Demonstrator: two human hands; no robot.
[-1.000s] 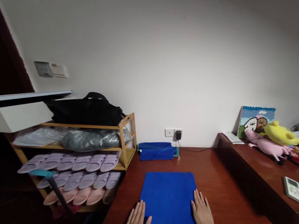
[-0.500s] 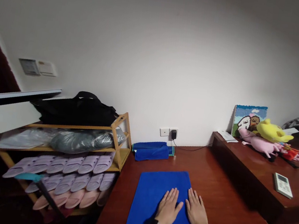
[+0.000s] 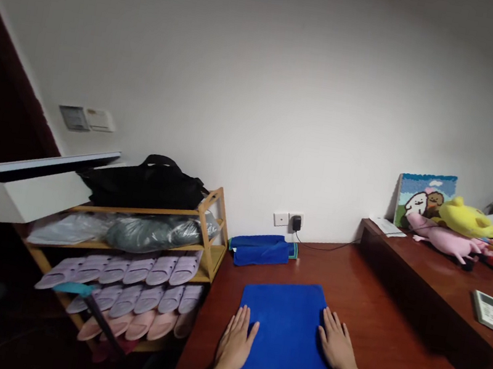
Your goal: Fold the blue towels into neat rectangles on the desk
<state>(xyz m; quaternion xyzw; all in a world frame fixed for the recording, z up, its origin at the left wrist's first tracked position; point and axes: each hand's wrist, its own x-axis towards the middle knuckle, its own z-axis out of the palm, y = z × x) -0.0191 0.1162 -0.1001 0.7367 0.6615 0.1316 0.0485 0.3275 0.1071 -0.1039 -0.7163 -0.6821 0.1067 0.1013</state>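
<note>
A blue cloth point(image 3: 283, 334) lies spread flat on the reddish-brown table point(image 3: 390, 338), with a small white tag at its lower left corner. My left hand point(image 3: 236, 342), with a watch at the wrist, rests palm down on the cloth's left edge, its fingers extended. On the right edge of the cloth lies my right hand point(image 3: 337, 343), also palm down with fingers spread. Neither hand grips anything. Behind the spread cloth, near the wall, sit folded blue cloths point(image 3: 261, 252).
Left of the table stands a wooden rack point(image 3: 215, 223) with slippers point(image 3: 140, 267), a black bag point(image 3: 148, 181) and a white box point(image 3: 48, 197). A raised ledge at right holds plush toys point(image 3: 465, 219), a picture point(image 3: 426, 197) and a remote point(image 3: 491, 312). A plug point(image 3: 296, 222) is in the wall.
My left hand has moved left from the cloth's middle to its left edge. My right hand stays at the right edge. The whole view has shifted, so the surroundings appear farther right.
</note>
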